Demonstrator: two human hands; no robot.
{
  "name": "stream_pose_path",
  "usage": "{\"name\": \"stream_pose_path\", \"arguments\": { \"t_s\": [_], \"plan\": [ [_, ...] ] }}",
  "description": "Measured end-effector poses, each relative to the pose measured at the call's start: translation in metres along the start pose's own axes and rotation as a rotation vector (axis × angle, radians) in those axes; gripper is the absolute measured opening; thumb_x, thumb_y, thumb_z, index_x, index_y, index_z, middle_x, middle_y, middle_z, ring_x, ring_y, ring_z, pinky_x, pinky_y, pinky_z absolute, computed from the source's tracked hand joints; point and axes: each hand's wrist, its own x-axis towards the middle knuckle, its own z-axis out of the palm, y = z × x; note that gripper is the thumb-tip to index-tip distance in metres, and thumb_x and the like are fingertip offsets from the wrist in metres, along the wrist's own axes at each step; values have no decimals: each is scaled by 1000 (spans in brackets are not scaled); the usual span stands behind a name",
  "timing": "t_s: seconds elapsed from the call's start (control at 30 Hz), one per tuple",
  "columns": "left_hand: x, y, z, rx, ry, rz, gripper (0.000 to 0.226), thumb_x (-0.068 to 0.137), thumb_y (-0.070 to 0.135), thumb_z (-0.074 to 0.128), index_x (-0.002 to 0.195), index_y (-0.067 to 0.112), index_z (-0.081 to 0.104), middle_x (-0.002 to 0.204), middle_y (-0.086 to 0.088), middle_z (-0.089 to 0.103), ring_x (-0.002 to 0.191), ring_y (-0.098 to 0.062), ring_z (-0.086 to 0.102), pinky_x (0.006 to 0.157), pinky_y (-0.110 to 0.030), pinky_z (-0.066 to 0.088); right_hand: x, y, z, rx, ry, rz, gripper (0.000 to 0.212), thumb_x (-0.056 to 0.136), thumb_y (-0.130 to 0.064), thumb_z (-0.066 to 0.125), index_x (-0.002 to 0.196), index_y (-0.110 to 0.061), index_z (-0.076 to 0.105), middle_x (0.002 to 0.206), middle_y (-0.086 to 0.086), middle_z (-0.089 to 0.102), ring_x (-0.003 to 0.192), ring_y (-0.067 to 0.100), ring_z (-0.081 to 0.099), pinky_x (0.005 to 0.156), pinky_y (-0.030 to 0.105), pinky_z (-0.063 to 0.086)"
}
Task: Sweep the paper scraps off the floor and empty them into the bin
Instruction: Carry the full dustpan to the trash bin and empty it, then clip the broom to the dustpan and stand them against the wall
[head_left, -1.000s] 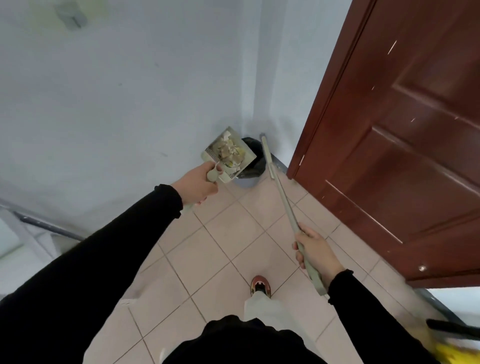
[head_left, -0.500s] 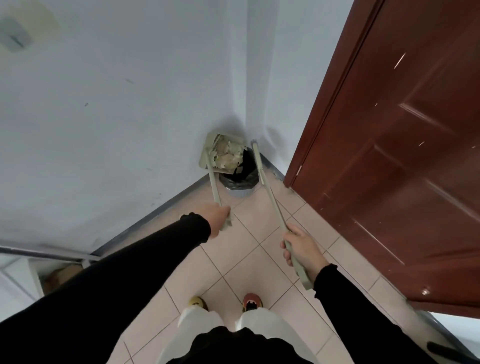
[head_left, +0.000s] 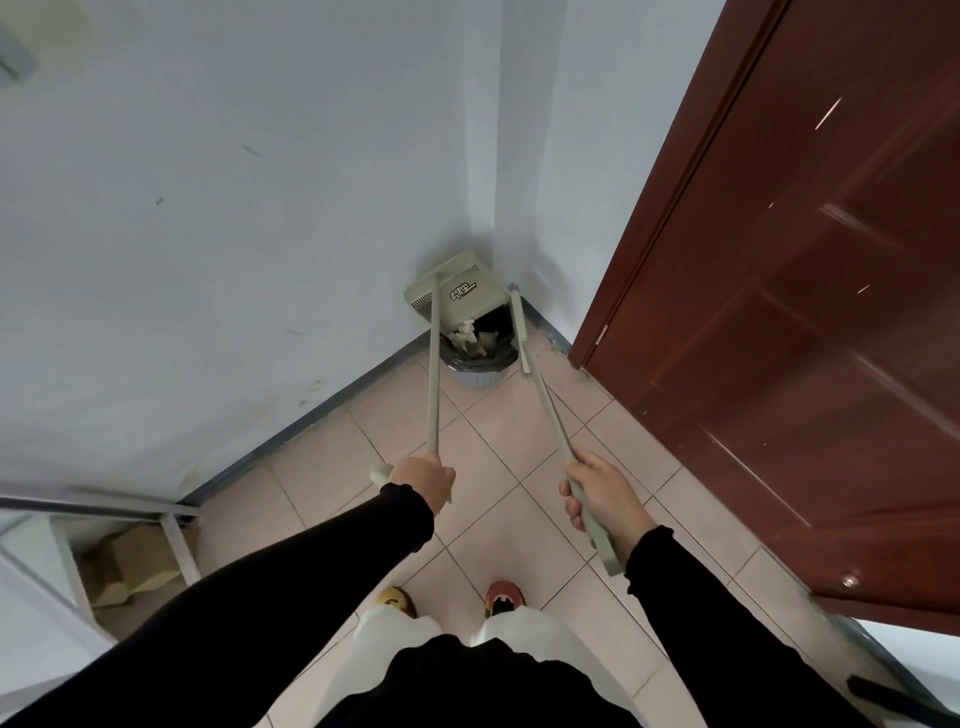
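A small grey bin (head_left: 475, 375) with a black liner stands in the corner of the room. The pale green dustpan (head_left: 462, 288) is tipped upside down over its mouth, underside towards me. White paper scraps (head_left: 467, 335) spill from the pan into the bin. My left hand (head_left: 422, 478) grips the low end of the dustpan's long handle (head_left: 432, 384). My right hand (head_left: 597, 496) holds the broom handle (head_left: 545, 400), whose far end leans beside the bin's right rim. The broom head is hidden.
A dark red wooden door (head_left: 779, 338) stands open on the right. White walls (head_left: 208, 208) meet at the corner behind the bin. A white shelf frame (head_left: 176, 540) with a cardboard box (head_left: 130, 566) sits low left. My feet (head_left: 501, 600) stand on pink floor tiles.
The dustpan has tilted from open side up to fully overturned above the bin, and the scraps have begun falling in. My left hand has slid down to the handle's end.
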Motion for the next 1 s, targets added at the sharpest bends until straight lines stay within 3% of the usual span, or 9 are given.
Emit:
{"name": "stream_pose_path", "arguments": {
  "t_s": [0.2,0.27,0.33,0.43,0.53,0.63,0.73,0.9,1.0],
  "plan": [
    [-1,-7,0,106,-16,13,41,97,3,44,138,8,46,131,-7,52,60,-20,44,52,-33,34,-5,-4,2,-16,2,-3,44,102,-9,41,144,-21,44,70,6,46,38,8,39,37,19,33],
    [-4,-10,-2,153,0,39,41,97,4,45,138,8,45,132,-8,51,64,-20,52,48,-33,31,-7,-5,1,-23,4,-1,43,101,-8,41,142,-20,46,69,6,45,38,8,39,36,18,32],
    [-7,-14,-8,166,0,55,40,96,7,47,136,10,47,131,-6,52,75,-24,57,52,-33,35,-8,-8,1,-20,3,3,44,101,-8,40,143,-20,45,69,6,45,38,8,39,36,18,32],
    [-17,-20,-20,148,31,96,34,95,12,55,128,13,49,121,-5,56,74,-25,55,64,-38,48,-15,-14,2,11,-19,-8,41,101,-6,39,138,-23,46,70,7,45,36,8,39,36,17,32],
    [-40,-35,-47,101,113,159,26,95,11,56,120,14,50,109,-5,59,73,-23,56,59,-35,46,-29,-27,5,42,-50,-30,37,100,-3,39,131,-16,52,69,7,46,35,7,40,35,15,31],
    [-66,-59,-85,61,179,164,31,92,7,51,121,20,51,107,-2,61,77,-22,54,61,-35,43,-50,-49,12,63,-148,-41,20,99,-4,42,114,0,55,74,7,50,38,6,44,35,18,34],
    [-93,-91,-123,6,165,158,37,92,8,47,123,29,50,107,2,64,83,-22,54,68,-31,40,-76,-82,26,76,-317,-99,7,99,-8,49,104,-6,54,91,14,56,46,9,50,40,18,42],
    [-138,-152,-181,-154,228,131,22,94,21,58,116,26,61,98,3,67,90,-19,61,80,-35,50,-117,-148,63,-63,-462,-244,36,96,-40,56,117,-11,61,101,18,70,72,27,74,50,27,54],
    [-160,-188,-204,-261,326,99,15,91,32,68,106,30,67,93,9,71,91,-18,65,85,-38,52,-133,-183,90,-335,-488,-433,70,87,-75,38,132,-24,58,110,12,72,89,27,76,69,38,58]
  ]
}}
